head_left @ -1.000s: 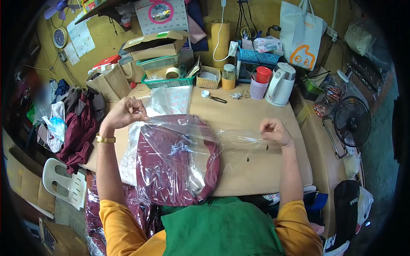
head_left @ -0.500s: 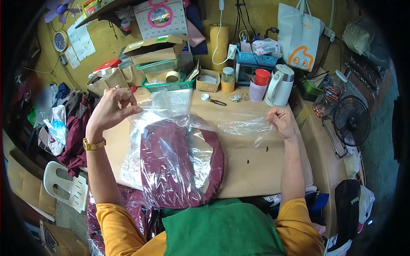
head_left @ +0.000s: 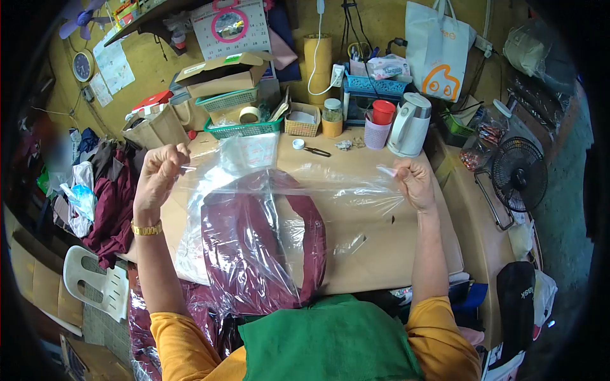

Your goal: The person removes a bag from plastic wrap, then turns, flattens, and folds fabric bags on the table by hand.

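A clear plastic bag (head_left: 356,188) is stretched between my two hands above the table. My left hand (head_left: 162,173), with a gold watch on its wrist, pinches one corner. My right hand (head_left: 413,181) grips the opposite corner in closed fingers. Beneath the film lies a folded maroon garment (head_left: 232,247), curved in a ring shape and partly covered by shiny plastic. Whether it sits inside the stretched bag or under it, I cannot tell. More flat plastic bags (head_left: 251,154) lie behind the garment.
Behind are a green basket (head_left: 244,130) holding tape, a small wicker basket (head_left: 302,124), a jar (head_left: 332,117), snips (head_left: 316,152), a red cup (head_left: 382,112) and an electric kettle (head_left: 410,127). Clothes (head_left: 111,209) pile at left beside a white chair (head_left: 95,279); a black fan (head_left: 519,174) is at right.
My left hand has closed onto the bag's corner and dropped slightly. The film is now pulled wider and tauter between both hands. The whole view has shifted a little.
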`<state>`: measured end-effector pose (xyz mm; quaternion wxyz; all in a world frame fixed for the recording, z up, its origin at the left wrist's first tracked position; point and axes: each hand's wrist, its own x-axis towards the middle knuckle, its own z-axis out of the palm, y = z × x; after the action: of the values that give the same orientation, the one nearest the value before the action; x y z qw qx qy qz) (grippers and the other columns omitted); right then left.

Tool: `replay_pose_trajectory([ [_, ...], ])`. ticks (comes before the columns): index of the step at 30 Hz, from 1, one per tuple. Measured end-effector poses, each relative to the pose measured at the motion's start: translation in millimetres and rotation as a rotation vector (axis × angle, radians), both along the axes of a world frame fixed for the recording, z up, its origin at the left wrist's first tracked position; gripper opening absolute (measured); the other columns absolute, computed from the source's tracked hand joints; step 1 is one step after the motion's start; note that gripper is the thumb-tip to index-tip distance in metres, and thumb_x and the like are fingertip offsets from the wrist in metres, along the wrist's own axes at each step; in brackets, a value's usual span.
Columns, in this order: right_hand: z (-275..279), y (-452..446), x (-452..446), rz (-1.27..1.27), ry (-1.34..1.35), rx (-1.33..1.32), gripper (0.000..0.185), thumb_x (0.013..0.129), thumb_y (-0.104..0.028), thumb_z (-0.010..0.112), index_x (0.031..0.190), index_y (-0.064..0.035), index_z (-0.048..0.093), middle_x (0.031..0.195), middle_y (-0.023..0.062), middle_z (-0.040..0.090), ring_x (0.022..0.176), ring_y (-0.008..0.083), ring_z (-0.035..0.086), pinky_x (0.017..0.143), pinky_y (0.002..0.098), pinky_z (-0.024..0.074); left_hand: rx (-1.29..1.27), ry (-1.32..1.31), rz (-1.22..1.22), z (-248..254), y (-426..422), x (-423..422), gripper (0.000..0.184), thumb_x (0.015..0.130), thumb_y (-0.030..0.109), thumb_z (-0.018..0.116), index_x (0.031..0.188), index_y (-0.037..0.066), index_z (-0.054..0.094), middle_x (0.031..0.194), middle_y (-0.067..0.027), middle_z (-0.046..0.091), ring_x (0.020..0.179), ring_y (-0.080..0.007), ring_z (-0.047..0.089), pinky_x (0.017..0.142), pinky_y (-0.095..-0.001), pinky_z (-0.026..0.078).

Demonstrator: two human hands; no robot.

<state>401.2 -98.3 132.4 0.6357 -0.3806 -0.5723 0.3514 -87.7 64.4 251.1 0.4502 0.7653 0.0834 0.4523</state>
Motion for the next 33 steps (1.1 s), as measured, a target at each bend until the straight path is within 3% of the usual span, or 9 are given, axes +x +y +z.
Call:
replay_pose_trajectory([
  [5,9,-3,6,0.072,-0.119,0.278,0.026,0.092,-0.017,0.067,0.070,-0.0074,0.056,0.078,0.0050,0.059,0.083,0.0128,0.057,0.076,0.0293,0.0427,0.155,0.110,0.068,6,1,-12,0.051,0.092,0.048,0.069,0.066,0.010,0.047,0.064,0.0043,0.039,0.070,-0.0138,0.032,0.068,-0.0301,0.028],
  [9,19,-11,-14,0.087,-0.094,0.390,0.026,0.089,-0.023,0.071,0.073,-0.0107,0.055,0.078,0.0040,0.057,0.085,0.0166,0.054,0.085,0.0359,0.0407,0.090,-0.076,0.110,-3,-15,-2,0.042,0.090,0.045,0.071,0.076,0.011,0.052,0.112,-0.0118,0.059,0.122,-0.0301,0.052,0.108,-0.0440,0.037],
  [10,18,-11,-24,0.092,-0.051,0.403,0.026,0.089,-0.024,0.072,0.074,-0.0112,0.055,0.078,0.0037,0.056,0.085,0.0172,0.053,0.086,0.0373,0.0401,-0.061,-0.113,-0.025,-5,-21,1,0.034,0.094,0.041,0.067,0.083,0.011,0.055,0.137,-0.0195,0.051,0.146,-0.0404,0.029,0.122,-0.0507,0.019],
  [13,0,-3,-43,0.145,0.680,0.353,0.017,0.091,-0.021,0.070,0.086,-0.0120,0.057,0.085,0.0043,0.058,0.086,0.0170,0.057,0.086,0.0340,0.0441,-0.399,-0.505,-0.639,-14,-39,44,0.027,0.099,0.031,0.063,0.087,0.014,0.046,0.090,-0.0015,0.054,0.081,-0.0119,0.056,0.074,-0.0278,0.048],
  [15,-9,9,-54,0.278,0.522,0.314,0.017,0.093,-0.023,0.069,0.097,-0.0095,0.059,0.081,0.0000,0.055,0.076,0.0108,0.055,0.073,0.0259,0.0445,-0.392,-0.336,-0.143,-30,-63,68,0.021,0.098,0.018,0.061,0.092,0.013,0.042,0.066,0.0073,0.034,0.055,-0.0038,0.035,0.049,-0.0200,0.031],
  [18,2,4,-125,-0.088,0.168,0.121,0.029,0.093,-0.026,0.072,0.113,-0.0057,0.065,0.069,-0.0074,0.046,0.060,0.0008,0.041,0.053,0.0189,0.0384,-0.259,0.130,0.138,-56,-99,129,0.047,0.086,-0.009,0.066,0.124,0.009,0.045,0.106,-0.0005,0.051,0.068,-0.0011,0.052,0.065,-0.0176,0.054],
  [22,2,-8,-168,-0.100,-0.190,-0.021,0.017,0.094,-0.010,0.069,0.109,-0.0020,0.067,0.078,-0.0042,0.058,0.062,0.0026,0.045,0.057,0.0207,0.0391,-0.202,0.246,0.098,-92,-113,173,0.058,0.082,-0.014,0.065,0.131,0.002,0.040,0.117,-0.0043,0.052,0.070,-0.0031,0.051,0.060,-0.0173,0.045],
  [31,-8,-3,-139,-0.326,-0.023,-0.202,0.008,0.088,0.002,0.067,0.096,0.0010,0.065,0.077,0.0050,0.063,0.068,0.0095,0.060,0.062,0.0262,0.0491,0.412,0.374,0.380,-112,-124,159,0.034,0.078,-0.004,0.065,0.105,0.007,0.048,0.094,-0.0104,0.053,0.083,-0.0259,0.055,0.080,-0.0376,0.040],
  [33,-3,-5,-151,-0.755,-0.405,0.203,0.013,0.090,0.001,0.064,0.103,-0.0013,0.063,0.084,0.0105,0.067,0.068,0.0215,0.064,0.066,0.0323,0.0526,0.384,0.392,0.343,-120,-126,159,0.021,0.075,-0.004,0.064,0.083,0.010,0.051,0.078,-0.0074,0.047,0.077,-0.0260,0.051,0.075,-0.0378,0.032],
])
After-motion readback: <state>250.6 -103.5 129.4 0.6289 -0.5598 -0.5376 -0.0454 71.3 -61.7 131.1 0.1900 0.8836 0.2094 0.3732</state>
